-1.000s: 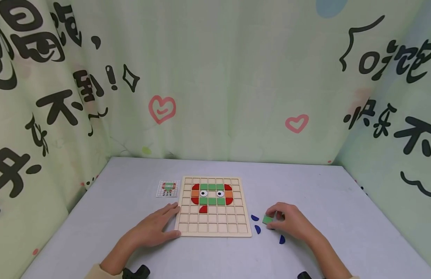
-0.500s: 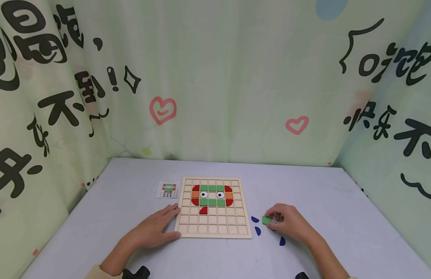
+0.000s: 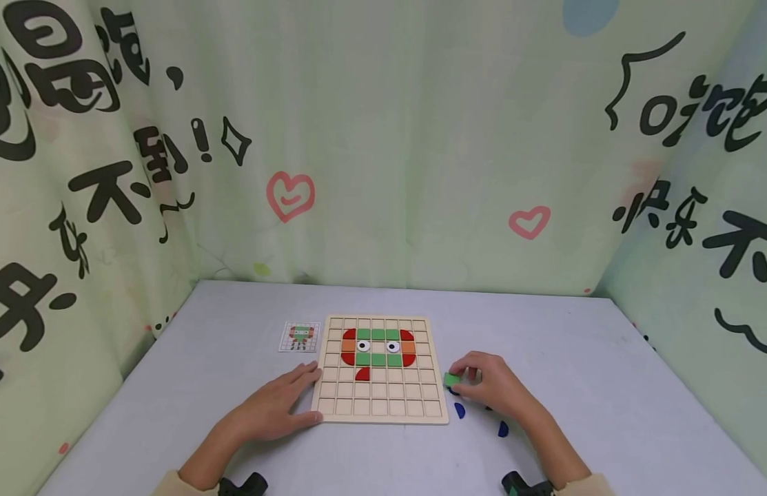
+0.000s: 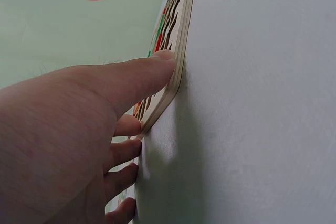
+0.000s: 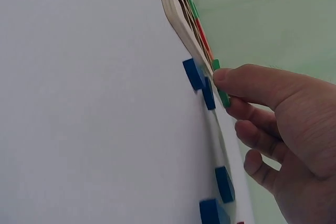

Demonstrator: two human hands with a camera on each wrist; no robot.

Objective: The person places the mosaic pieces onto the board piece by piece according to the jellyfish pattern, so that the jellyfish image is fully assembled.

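My right hand (image 3: pixel 496 387) pinches a green square tile (image 3: pixel 451 379) between thumb and fingers, just off the right edge of a wooden grid board (image 3: pixel 383 406). In the right wrist view the green tile (image 5: pixel 221 90) is seen nearly edge-on under the thumb tip. My left hand (image 3: pixel 268 405) rests at the board's left side, thumb on the near left corner and fingers spread along the edge. Set in the board are green tiles (image 3: pixel 377 335), red rounded pieces (image 3: pixel 348 359), orange tiles and two eye tiles (image 3: pixel 363 346). Below them sits one red quarter-round piece (image 3: pixel 362 374).
Blue half-round pieces (image 3: pixel 460 410) lie on the white table (image 3: pixel 383 461) right of the board, another blue piece (image 3: pixel 503 429) nearer me. One is partly hidden beneath my right hand. A small picture card (image 3: pixel 299 337) lies by the board's upper left. Curtains (image 3: pixel 383 138) surround the table.
My right hand has moved left with the green tile, from among the blue pieces to beside the board's right edge. The left hand has kept its place.
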